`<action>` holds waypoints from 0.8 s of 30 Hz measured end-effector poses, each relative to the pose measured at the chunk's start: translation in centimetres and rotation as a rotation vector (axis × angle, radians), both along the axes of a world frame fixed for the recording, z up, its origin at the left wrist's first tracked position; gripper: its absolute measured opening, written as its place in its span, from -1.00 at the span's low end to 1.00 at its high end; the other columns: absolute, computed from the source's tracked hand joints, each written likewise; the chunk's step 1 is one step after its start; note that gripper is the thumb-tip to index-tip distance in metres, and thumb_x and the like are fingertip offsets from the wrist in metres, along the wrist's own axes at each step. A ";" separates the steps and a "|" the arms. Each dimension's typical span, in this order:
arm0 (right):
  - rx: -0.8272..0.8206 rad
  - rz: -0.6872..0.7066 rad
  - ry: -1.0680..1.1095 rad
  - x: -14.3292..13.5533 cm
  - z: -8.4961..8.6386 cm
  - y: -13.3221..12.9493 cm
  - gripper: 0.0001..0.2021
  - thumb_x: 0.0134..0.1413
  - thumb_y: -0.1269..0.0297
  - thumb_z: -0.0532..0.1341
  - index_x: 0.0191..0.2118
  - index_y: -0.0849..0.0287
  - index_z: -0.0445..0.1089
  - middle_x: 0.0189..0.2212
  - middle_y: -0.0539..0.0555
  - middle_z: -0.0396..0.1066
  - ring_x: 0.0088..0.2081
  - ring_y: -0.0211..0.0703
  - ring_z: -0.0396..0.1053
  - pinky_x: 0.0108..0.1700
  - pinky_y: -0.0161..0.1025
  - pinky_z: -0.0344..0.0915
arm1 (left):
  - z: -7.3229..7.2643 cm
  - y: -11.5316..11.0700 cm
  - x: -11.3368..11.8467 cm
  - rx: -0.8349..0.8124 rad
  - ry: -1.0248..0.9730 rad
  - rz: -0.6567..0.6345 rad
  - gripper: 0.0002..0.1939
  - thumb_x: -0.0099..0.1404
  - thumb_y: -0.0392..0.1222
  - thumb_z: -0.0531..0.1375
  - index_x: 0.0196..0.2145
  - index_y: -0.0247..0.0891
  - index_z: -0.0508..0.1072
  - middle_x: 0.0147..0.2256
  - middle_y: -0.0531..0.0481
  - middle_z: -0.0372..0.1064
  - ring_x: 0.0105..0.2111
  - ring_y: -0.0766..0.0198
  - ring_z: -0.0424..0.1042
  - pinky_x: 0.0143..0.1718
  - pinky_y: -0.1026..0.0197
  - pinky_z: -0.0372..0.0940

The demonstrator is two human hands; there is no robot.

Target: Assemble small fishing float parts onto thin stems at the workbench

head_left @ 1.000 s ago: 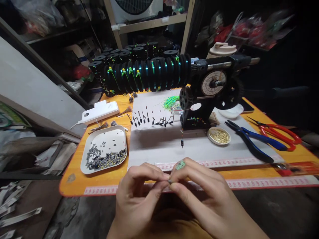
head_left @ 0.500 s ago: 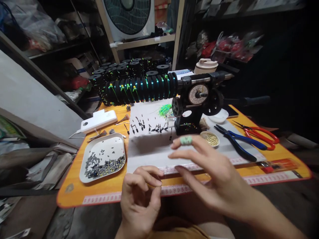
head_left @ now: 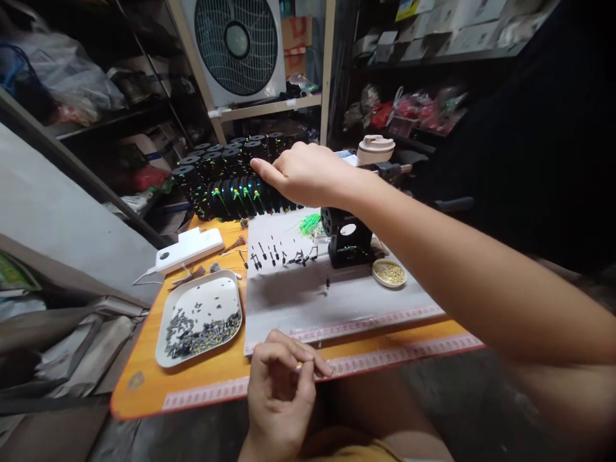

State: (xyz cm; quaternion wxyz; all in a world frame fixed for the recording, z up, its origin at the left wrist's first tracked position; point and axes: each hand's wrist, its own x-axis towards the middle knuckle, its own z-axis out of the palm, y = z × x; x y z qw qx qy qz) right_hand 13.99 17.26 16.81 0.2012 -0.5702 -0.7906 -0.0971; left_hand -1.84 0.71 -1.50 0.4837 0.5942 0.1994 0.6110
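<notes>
My left hand (head_left: 283, 391) is at the table's front edge, closed in a pinch of thumb and forefinger. Whatever lies between those fingertips is too small to make out. Out over the row of black spools (head_left: 226, 202) on the winding machine (head_left: 351, 247) reaches my right hand (head_left: 312, 170), back of the hand up and thumb pointing left. Its other fingers are hidden, and I cannot tell whether it grips a spool. Yellow-green and blue line shows on the spools. Small dark fittings (head_left: 274, 256) stand and lie on the white board (head_left: 298, 305) below them.
A white tray (head_left: 163, 346) of small grey and black pieces sits left. Right of centre is a dish of brass-coloured bits (head_left: 389, 273). Behind are more stacked spools (head_left: 231, 154), a lidded cup (head_left: 375, 149) and a box fan (head_left: 235, 51). A white power strip (head_left: 190, 249) lies left.
My right hand has moved from near the left hand, up and forward to the row of spools. The left hand keeps its pinch. The camera view has shifted slightly.
</notes>
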 end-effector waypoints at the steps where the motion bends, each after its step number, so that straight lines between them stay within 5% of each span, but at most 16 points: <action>1: 0.062 -0.010 -0.014 -0.1 -0.4 -0.3 -0.33 0.41 -0.10 -0.19 -0.33 0.27 0.50 -0.27 0.27 0.50 -0.16 0.20 0.50 -0.13 0.03 0.32 | 0.0 0.0 0.0 -0.007 -0.003 0.004 -0.77 0.38 -0.51 0.10 -0.23 -0.17 0.27 -0.29 0.06 0.28 -0.39 0.31 0.52 -0.36 0.22 0.45; 7: 0.218 0.012 -0.037 -0.3 -1.7 -2.0 -0.42 0.43 -0.09 -0.16 -0.03 0.27 0.43 -0.12 0.26 0.49 -0.02 0.21 0.41 0.00 0.09 0.24 | 0.7 0.0 0.2 -0.052 -0.035 0.039 -0.80 0.37 -0.47 0.14 -0.22 -0.18 0.30 -0.31 0.08 0.31 -0.43 0.38 0.49 -0.38 0.30 0.41; 10: 0.361 0.202 0.065 0.1 -2.5 -5.6 -0.61 0.40 0.10 0.04 0.18 0.19 0.27 0.18 0.24 0.30 0.19 0.17 0.19 0.19 0.10 0.12 | 1.2 0.0 0.5 -0.117 -0.074 0.064 -0.79 0.37 -0.44 0.17 -0.19 -0.14 0.30 -0.28 0.08 0.33 -0.47 0.43 0.44 -0.43 0.36 0.40; 12: 0.350 0.328 0.218 0.5 -3.7 -9.3 -0.70 0.37 0.33 0.04 0.15 0.19 0.29 0.09 0.23 0.34 0.14 0.11 0.20 0.18 0.09 0.18 | 1.6 -0.1 0.7 -0.154 -0.097 0.062 -0.73 0.37 -0.43 0.18 -0.14 -0.08 0.27 -0.19 0.06 0.34 -0.48 0.46 0.44 -0.46 0.36 0.40; 15: -0.063 0.490 0.419 1.4 -6.6 -14.8 -0.70 0.29 0.52 0.04 0.04 0.18 0.36 -0.14 0.17 0.39 -0.07 -0.05 0.34 -0.04 -0.11 0.35 | 2.0 -0.2 1.0 -0.163 -0.135 0.043 -0.65 0.36 -0.44 0.20 -0.09 -0.01 0.22 -0.06 0.02 0.30 -0.49 0.48 0.45 -0.44 0.33 0.41; 18: -0.398 0.409 0.609 2.3 -9.5 -17.9 -0.73 0.28 0.47 0.14 0.03 0.09 0.41 -0.23 0.08 0.38 -0.19 -0.16 0.39 -0.18 -0.27 0.36 | 2.1 -0.5 1.2 -0.161 -0.159 0.016 -0.61 0.34 -0.43 0.22 -0.06 0.02 0.21 -0.04 0.02 0.27 -0.50 0.48 0.46 -0.43 0.30 0.43; 21: -0.448 0.392 0.779 2.5 -11.7 -18.8 -0.78 0.27 0.43 0.21 -0.02 0.07 0.46 -0.28 0.04 0.40 -0.27 -0.21 0.41 -0.24 -0.31 0.34 | 1.6 -0.7 1.3 -0.174 -0.118 -0.027 -0.57 0.34 -0.46 0.20 -0.04 0.06 0.20 -0.03 0.02 0.25 -0.49 0.44 0.49 -0.43 0.27 0.47; 24: -0.301 0.400 0.869 2.2 -12.7 -19.0 -0.82 0.23 0.53 0.16 -0.24 0.18 0.50 -0.41 0.03 0.36 -0.37 -0.24 0.36 -0.35 -0.33 0.29 | 1.0 -0.7 1.3 -0.153 -0.022 -0.035 -0.55 0.34 -0.48 0.18 0.00 0.07 0.23 -0.04 0.00 0.27 -0.44 0.38 0.52 -0.42 0.26 0.49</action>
